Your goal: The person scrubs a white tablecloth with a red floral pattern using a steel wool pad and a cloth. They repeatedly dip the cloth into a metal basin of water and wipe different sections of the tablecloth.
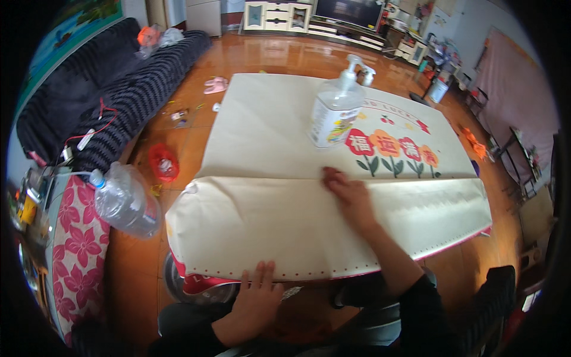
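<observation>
A cream tablecloth [267, 120] with printed flowers and writing covers a table before me, its near part folded over in a wide band. My left hand [258, 299] lies at the band's near edge, fingers spread lightly on the cloth and holding nothing. Farther up and to the right, my right hand [350, 196] is over the fold line, slightly blurred; whether its fingers pinch the cloth cannot be told. Beyond it stands a clear pump bottle [337, 116] with a label, on the cloth. The near edge of the band bears a row of small dots and a red trim.
At the left stand a large clear plastic bottle [129, 201] and a bench with a flowered cover [80, 250]. A dark sofa [116, 85] runs behind them. On the floor lie a red plastic bag [163, 161] and pink slippers [216, 85]. A chair [490, 290] stands near right.
</observation>
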The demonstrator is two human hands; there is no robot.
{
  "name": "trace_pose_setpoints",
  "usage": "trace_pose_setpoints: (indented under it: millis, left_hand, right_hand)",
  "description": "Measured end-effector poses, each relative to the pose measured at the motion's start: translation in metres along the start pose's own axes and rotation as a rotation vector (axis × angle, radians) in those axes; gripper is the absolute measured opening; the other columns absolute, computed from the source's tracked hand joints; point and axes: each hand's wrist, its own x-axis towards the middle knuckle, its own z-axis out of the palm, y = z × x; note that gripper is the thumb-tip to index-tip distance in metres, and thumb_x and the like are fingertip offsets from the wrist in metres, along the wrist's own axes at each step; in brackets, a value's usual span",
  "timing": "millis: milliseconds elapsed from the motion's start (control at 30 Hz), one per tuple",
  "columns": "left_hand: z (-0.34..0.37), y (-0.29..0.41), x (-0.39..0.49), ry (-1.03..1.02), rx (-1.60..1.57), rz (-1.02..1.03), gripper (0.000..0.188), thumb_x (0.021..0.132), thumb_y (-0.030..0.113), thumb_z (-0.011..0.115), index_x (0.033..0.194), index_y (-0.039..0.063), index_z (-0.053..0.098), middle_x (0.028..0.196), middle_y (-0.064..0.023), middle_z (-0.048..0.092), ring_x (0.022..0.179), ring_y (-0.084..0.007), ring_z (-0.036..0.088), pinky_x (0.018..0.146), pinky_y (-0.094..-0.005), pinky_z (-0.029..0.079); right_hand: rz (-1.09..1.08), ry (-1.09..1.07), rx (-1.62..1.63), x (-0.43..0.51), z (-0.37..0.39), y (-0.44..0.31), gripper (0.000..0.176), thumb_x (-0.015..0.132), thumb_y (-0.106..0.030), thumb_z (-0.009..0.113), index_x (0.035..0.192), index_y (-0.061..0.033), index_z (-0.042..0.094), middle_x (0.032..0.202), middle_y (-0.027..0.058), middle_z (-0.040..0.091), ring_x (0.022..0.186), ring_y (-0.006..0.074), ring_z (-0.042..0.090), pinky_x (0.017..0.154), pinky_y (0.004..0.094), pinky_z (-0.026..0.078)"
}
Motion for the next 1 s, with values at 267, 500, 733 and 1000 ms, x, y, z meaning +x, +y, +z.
trace_pose_setpoints:
  millis: [267, 500, 733, 1000]
  left_hand:
    - [-0.006, 0.010, 0.002, -0.017, 0.033, -0.050, 0.036, 0.079, 0.024, 0.072, 0.104, 0.001, 0.061, 0.148, -0.0328, 0.036, 0.136, -0.0492, 0.037, 0.102, -0.0668, 0.035]
    - [-0.028, 0.027, 0.008, -0.094, 0.079, -0.001, 0.036, 0.085, 0.013, 0.064, 0.115, -0.005, 0.057, 0.143, -0.0390, 0.036, 0.132, -0.0546, 0.037, 0.107, -0.0590, 0.037]
    - [-0.032, 0.026, 0.012, -0.086, 0.090, 0.053, 0.035, 0.086, 0.013, 0.064, 0.113, -0.007, 0.054, 0.136, -0.0399, 0.041, 0.125, -0.0599, 0.040, 0.106, -0.0570, 0.038]
    - [-0.034, 0.033, 0.011, -0.078, 0.040, 0.025, 0.031, 0.083, 0.011, 0.067, 0.105, -0.007, 0.055, 0.133, -0.0430, 0.041, 0.124, -0.0607, 0.040, 0.106, -0.0595, 0.038]
  right_hand:
    - [0.956, 0.089, -0.573, -0.074, -0.105, 0.160, 0.029, 0.093, -0.031, 0.055, 0.111, -0.0157, 0.072, 0.098, 0.0121, 0.073, 0.087, 0.0304, 0.066, 0.075, 0.0453, 0.052]
    - [-0.171, -0.390, 0.067, -0.072, -0.014, -0.110, 0.045, 0.093, -0.016, 0.048, 0.138, -0.0218, 0.051, 0.139, 0.0078, 0.051, 0.090, 0.0292, 0.066, 0.083, 0.0501, 0.053]
    - [0.336, -0.007, 0.005, -0.135, -0.127, 0.058, 0.036, 0.091, -0.014, 0.054, 0.126, -0.0183, 0.057, 0.125, -0.0010, 0.063, 0.080, 0.0214, 0.069, 0.074, 0.0373, 0.054]
    - [0.906, 0.225, -0.631, -0.246, -0.242, 0.233, 0.032, 0.084, -0.007, 0.056, 0.113, -0.0109, 0.069, 0.113, 0.0116, 0.069, 0.083, 0.0346, 0.066, 0.074, 0.0442, 0.055]
